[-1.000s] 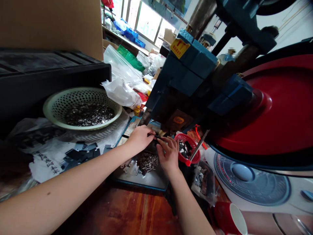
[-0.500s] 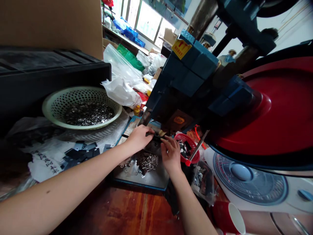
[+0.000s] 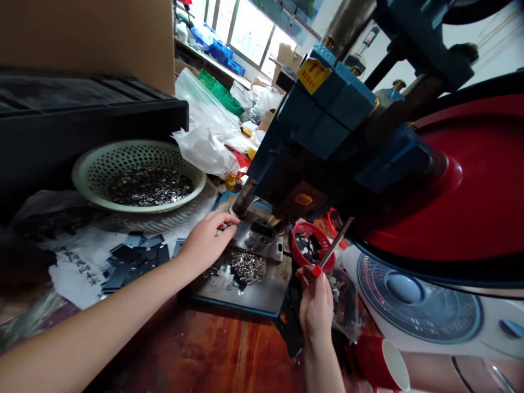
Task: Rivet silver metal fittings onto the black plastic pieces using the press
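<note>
Beneath the blue press [image 3: 323, 117], both hands are now pulling apart: the left hand [image 3: 207, 240] resting open on the metal plate [image 3: 262, 240], the right hand [image 3: 316, 303] gripping a red-handled tool [image 3: 332, 252] beside the red basket [image 3: 309, 250] of small parts.

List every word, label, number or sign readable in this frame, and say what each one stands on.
Yellow label on the blue press head: red marks, too blurred to read.
Orange plate on the machine's dark lower body: too small to read.
White printed sheet under the dark metal plates, left of the left hand: dark characters, not legible.
No other text shows.
</note>
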Available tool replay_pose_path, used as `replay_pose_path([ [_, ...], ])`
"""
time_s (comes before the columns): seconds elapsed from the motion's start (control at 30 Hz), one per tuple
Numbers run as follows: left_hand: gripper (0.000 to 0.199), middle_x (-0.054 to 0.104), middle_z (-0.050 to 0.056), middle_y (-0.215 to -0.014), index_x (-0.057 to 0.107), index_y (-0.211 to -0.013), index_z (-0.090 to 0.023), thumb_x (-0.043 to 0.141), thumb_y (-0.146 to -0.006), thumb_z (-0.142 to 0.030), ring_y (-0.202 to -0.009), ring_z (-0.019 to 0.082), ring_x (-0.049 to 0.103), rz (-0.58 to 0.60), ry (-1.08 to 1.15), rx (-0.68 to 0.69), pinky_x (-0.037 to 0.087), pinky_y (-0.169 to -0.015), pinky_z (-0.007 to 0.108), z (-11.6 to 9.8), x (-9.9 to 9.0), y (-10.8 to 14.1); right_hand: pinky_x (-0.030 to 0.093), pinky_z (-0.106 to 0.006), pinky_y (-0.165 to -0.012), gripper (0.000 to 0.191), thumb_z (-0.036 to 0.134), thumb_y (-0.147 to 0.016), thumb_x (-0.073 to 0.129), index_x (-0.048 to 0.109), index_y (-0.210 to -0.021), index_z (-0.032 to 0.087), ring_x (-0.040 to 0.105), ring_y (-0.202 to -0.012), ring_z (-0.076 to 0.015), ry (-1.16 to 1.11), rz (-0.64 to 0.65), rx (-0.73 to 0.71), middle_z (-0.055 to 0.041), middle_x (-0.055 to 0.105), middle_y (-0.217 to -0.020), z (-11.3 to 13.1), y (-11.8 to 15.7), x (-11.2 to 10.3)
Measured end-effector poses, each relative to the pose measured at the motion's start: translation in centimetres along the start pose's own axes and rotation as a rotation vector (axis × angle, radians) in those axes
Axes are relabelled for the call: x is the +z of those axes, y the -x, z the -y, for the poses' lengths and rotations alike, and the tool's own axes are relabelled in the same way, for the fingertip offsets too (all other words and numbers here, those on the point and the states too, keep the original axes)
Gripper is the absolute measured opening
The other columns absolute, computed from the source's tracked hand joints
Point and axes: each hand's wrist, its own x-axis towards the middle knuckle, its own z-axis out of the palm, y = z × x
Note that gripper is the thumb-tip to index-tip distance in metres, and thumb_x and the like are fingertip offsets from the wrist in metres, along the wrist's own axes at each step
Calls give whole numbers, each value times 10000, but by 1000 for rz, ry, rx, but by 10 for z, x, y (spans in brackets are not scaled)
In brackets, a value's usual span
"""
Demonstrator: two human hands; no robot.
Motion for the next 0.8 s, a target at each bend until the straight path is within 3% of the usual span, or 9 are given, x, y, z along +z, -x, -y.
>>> replay_pose_path([
  [0.13,229,610,31,-981,651,-957,-222,498,-821,-325,-909,205,575,-19,6,-2,462,-822,336,0,-9,14,469,-318,-701,408,539,-846,490,626,-836,154,592,-699,-168,120,-23,-23,-41,646,-736,-12,-4,1],
  [0.27,239,601,40,-1000,644,-955,-220,478,-833,-343,-947,215,565,-32,0,-1,480,-760,314,-3,-19,26,454,-278,-621,512,600,-897,314,591,-938,172,579,-650,-151,-20,13,67,-19,606,-696,-18,2,-1],
  [0.37,245,596,47,-996,641,-956,-215,471,-842,-349,-951,218,564,-47,-2,5,483,-715,297,-2,-23,33,423,-234,-548,433,577,-884,408,593,-921,188,538,-563,-122,-13,69,179,12,580,-643,-8,20,8],
  [0.4,247,595,47,-995,642,-958,-215,470,-845,-351,-938,217,567,-53,-8,3,482,-703,296,-1,-23,35,412,-220,-533,381,548,-862,487,602,-897,187,521,-539,-111,15,132,226,19,582,-632,0,30,14],
  [0.47,250,598,48,-991,644,-964,-215,474,-846,-355,-923,216,570,-58,-20,1,480,-701,298,0,-23,38,411,-208,-535,361,530,-852,535,625,-867,181,512,-524,-99,37,395,314,10,612,-641,22,53,30],
  [0.57,245,603,41,-988,642,-974,-220,475,-850,-350,-933,211,568,-49,-18,13,484,-728,296,1,-20,42,441,-206,-582,455,561,-906,413,663,-999,193,560,-574,-96,-42,972,402,-40,691,-781,61,88,55],
  [0.63,234,601,35,-988,640,-976,-227,474,-857,-342,-924,201,568,-43,-13,27,489,-732,288,0,-19,45,477,-227,-689,541,620,-885,391,649,-1109,200,628,-728,-127,-80,1297,346,-63,709,-885,81,101,67],
  [0.7,226,598,34,-991,640,-972,-233,473,-862,-337,-906,192,570,-44,-12,47,494,-724,284,1,-18,49,479,-241,-781,581,635,-873,406,618,-1173,185,645,-845,-144,-98,1323,344,-76,708,-958,90,104,73],
  [0.8,219,602,35,-984,644,-959,-237,476,-862,-336,-904,193,575,-53,-14,67,495,-743,296,6,-17,54,491,-211,-738,678,688,-850,373,610,-1181,146,653,-806,-135,-131,1388,427,-89,702,-987,91,100,74],
])
